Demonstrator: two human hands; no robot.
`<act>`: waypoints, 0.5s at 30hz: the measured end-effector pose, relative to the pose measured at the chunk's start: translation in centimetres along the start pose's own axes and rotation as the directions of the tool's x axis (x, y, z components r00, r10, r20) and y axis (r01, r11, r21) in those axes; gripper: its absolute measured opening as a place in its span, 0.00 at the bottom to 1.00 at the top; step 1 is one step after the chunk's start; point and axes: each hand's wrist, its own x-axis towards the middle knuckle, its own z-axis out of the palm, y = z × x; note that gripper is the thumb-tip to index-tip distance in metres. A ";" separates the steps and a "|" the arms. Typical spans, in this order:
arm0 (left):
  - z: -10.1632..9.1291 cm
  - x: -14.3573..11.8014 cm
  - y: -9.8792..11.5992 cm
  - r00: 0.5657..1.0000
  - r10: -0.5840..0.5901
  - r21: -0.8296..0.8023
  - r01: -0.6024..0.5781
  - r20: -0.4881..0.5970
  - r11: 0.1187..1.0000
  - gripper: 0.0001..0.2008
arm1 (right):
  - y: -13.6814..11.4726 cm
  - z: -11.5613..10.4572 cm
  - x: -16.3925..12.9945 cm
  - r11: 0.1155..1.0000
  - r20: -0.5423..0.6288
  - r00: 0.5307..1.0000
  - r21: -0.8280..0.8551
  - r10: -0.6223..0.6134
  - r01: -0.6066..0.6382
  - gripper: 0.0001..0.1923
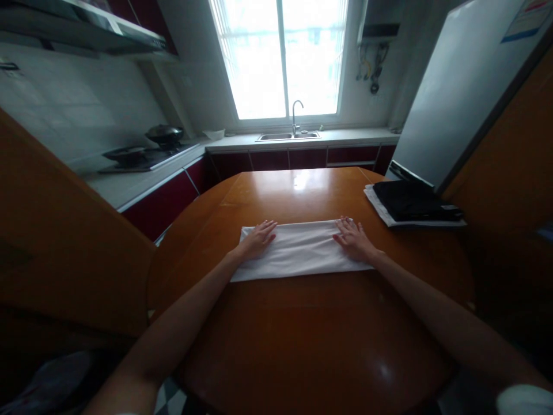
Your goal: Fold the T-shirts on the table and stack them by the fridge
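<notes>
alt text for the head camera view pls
Two bare hands, left hand and right hand, press flat on the ends of a folded white cloth on a round wooden table. Folded dark clothes sit at its right edge, a kitchen sink under a bright window behind.

Round wooden table (311, 323) — glossy top. At centre lies a folded white cloth (300, 251), a long flat strip. At two o'clock, near the edge — a stack of folded garments (412, 204), dark over white.

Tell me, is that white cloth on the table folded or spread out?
Folded: the white cloth lies as a long narrow band, left hand and right hand flat on its ends.
</notes>
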 end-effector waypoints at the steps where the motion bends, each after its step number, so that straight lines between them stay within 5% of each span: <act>1: -0.5 0.1 -0.6 0.999 -0.019 -0.013 0.018 -0.041 1.000 0.26 | 0.5 -0.4 0.6 1.000 -0.070 0.998 0.014 0.006 -0.005 0.32; 4: -2.4 0.0 -2.6 0.982 -0.164 0.010 0.166 -0.090 0.986 0.22 | 2.2 -2.0 3.2 0.995 -0.134 0.990 0.100 0.034 -0.021 0.28; 9: -4.4 0.2 -4.8 0.925 -0.369 0.082 0.362 0.093 0.928 0.21 | 4.1 -4.3 7.7 0.974 0.282 0.959 0.220 -0.008 -0.057 0.22; 15: -6.2 2.4 -5.5 0.905 -0.318 0.000 0.332 0.281 0.943 0.18 | 3.9 -6.8 10.3 0.957 0.527 0.848 0.272 -0.058 -0.104 0.17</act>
